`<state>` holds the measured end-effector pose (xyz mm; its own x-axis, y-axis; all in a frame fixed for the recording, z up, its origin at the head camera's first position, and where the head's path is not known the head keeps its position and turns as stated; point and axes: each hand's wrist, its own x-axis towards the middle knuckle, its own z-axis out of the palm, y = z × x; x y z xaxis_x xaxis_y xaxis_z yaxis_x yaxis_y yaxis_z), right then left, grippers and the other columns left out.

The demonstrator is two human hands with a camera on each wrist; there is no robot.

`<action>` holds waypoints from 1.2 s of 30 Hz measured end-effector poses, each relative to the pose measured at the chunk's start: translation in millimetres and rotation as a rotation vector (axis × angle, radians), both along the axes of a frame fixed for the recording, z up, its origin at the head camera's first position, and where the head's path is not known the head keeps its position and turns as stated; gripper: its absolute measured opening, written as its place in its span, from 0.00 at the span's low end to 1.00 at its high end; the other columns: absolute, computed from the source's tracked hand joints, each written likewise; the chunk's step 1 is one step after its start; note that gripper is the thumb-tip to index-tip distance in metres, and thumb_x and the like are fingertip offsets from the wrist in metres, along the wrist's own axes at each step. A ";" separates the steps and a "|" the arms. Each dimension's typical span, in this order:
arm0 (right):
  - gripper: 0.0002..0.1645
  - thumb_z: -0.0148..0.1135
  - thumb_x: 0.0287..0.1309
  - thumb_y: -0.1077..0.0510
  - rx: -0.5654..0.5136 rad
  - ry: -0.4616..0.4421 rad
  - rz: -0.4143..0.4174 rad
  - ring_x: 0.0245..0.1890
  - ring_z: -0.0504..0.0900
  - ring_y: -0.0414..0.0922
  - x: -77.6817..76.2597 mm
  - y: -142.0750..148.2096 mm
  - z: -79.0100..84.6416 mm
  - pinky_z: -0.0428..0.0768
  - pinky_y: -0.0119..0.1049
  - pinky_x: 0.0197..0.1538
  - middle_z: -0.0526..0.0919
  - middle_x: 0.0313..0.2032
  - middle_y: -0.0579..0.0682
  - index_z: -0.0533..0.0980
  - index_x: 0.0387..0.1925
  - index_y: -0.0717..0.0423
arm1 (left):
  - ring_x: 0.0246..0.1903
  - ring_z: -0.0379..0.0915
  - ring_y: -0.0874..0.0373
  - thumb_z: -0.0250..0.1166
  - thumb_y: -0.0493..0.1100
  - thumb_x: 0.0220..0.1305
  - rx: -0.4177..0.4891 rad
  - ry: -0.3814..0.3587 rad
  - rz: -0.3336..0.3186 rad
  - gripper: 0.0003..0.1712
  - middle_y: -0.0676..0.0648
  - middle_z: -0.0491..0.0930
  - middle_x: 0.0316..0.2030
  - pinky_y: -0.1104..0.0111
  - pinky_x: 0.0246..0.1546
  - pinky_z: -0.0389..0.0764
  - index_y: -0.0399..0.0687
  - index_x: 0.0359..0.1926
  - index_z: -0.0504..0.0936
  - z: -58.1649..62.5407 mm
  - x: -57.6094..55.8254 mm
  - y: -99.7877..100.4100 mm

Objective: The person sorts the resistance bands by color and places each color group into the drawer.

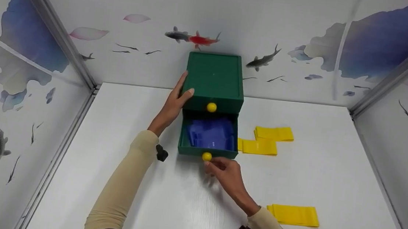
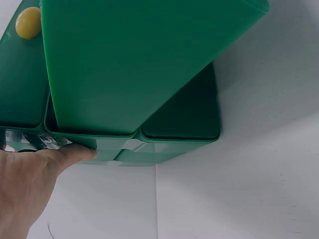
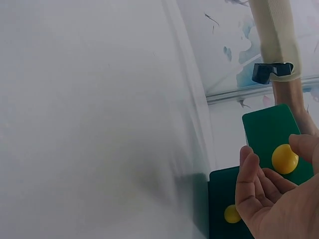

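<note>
A green drawer cabinet (image 1: 214,76) with yellow round knobs stands against the back wall. Its middle drawer (image 1: 188,150) is pulled out, with folded blue pieces (image 1: 212,133) inside. My left hand (image 1: 170,108) steadies the cabinet's left side, fingers extended along it and thumb at the top edge. At the pulled-out drawer's yellow knob (image 3: 285,159), my right hand (image 1: 228,177) pinches with thumb and curled fingers; the thumb overlaps the knob in the right wrist view. Seen from the left wrist, the drawer's green side (image 2: 144,59) juts out from between the compartments above and below.
Two yellow folded strips (image 1: 274,133) (image 1: 260,147) lie right of the cabinet. Another yellow folded strip (image 1: 295,215) is near my right forearm. White walls (image 1: 149,65) printed with fish and petals enclose the white table (image 1: 127,100) at the back and sides.
</note>
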<state>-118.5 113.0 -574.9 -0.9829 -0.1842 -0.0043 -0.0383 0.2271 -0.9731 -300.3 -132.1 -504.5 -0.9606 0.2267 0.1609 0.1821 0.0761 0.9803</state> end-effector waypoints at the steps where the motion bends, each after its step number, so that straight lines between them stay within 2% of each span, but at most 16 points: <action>1: 0.19 0.76 0.72 0.48 -0.008 -0.004 -0.007 0.38 0.92 0.58 -0.9 -0.7 -0.1 0.91 0.58 0.46 0.94 0.40 0.54 0.90 0.50 0.60 | 0.87 0.37 0.58 0.56 0.62 0.84 -0.001 -0.001 -0.001 0.46 0.57 0.40 0.89 0.51 0.86 0.45 0.72 0.91 0.43 0.0 -0.2 0.0; 5: 0.21 0.76 0.72 0.47 -0.036 -0.011 -0.016 0.38 0.93 0.53 -4.5 -2.1 -0.5 0.90 0.59 0.46 0.94 0.44 0.58 0.90 0.51 0.61 | 0.87 0.38 0.58 0.56 0.63 0.84 0.000 -0.008 0.002 0.46 0.57 0.41 0.89 0.51 0.86 0.46 0.73 0.91 0.43 0.1 -0.6 0.4; 10: 0.22 0.75 0.72 0.45 -0.036 -0.012 -0.014 0.37 0.93 0.51 -6.0 -2.5 -0.3 0.91 0.55 0.45 0.93 0.44 0.60 0.90 0.51 0.60 | 0.87 0.38 0.59 0.56 0.64 0.84 0.003 -0.016 0.005 0.46 0.59 0.41 0.89 0.51 0.86 0.45 0.74 0.90 0.44 -0.1 -1.0 0.8; 16: 0.22 0.75 0.72 0.43 -0.034 -0.010 -0.028 0.35 0.92 0.50 -5.1 -3.3 0.6 0.90 0.61 0.46 0.94 0.41 0.58 0.91 0.49 0.58 | 0.87 0.37 0.60 0.56 0.64 0.84 0.003 -0.014 0.007 0.45 0.59 0.41 0.89 0.51 0.86 0.44 0.74 0.91 0.44 -0.4 -1.4 0.9; 22: 0.20 0.75 0.72 0.42 -0.038 -0.010 -0.039 0.35 0.91 0.50 -5.6 -4.2 2.7 0.89 0.62 0.47 0.93 0.38 0.53 0.91 0.47 0.55 | 0.87 0.37 0.59 0.56 0.64 0.83 -0.003 -0.018 0.009 0.46 0.58 0.41 0.89 0.50 0.86 0.44 0.73 0.91 0.44 0.6 -0.7 1.6; 25: 0.20 0.74 0.72 0.43 -0.041 -0.003 -0.041 0.36 0.91 0.51 -7.1 -4.3 5.3 0.90 0.60 0.47 0.94 0.39 0.55 0.91 0.48 0.55 | 0.87 0.37 0.59 0.56 0.64 0.84 -0.003 -0.021 0.009 0.46 0.58 0.41 0.89 0.50 0.86 0.44 0.73 0.91 0.43 1.3 0.1 1.5; 32: 0.19 0.74 0.73 0.46 -0.063 -0.007 -0.039 0.39 0.92 0.57 -17.0 -2.9 11.1 0.91 0.43 0.44 0.92 0.44 0.65 0.91 0.49 0.59 | 0.87 0.37 0.58 0.56 0.63 0.84 0.000 -0.024 0.005 0.45 0.58 0.41 0.89 0.51 0.86 0.45 0.75 0.91 0.43 -0.1 0.7 0.7; 36: 0.19 0.74 0.74 0.47 -0.072 -0.031 -0.050 0.40 0.92 0.58 -25.7 -1.4 13.7 0.91 0.42 0.46 0.93 0.44 0.63 0.91 0.50 0.59 | 0.87 0.38 0.58 0.56 0.65 0.83 -0.006 -0.028 0.013 0.46 0.59 0.42 0.89 0.51 0.86 0.45 0.76 0.90 0.44 -1.5 0.2 1.1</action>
<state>-144.2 111.5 -561.1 -0.9905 -0.1353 -0.0232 0.0017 0.1571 -0.9876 -300.1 -131.1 -505.9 -0.9675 0.2155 0.1321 0.1532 0.0844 0.9846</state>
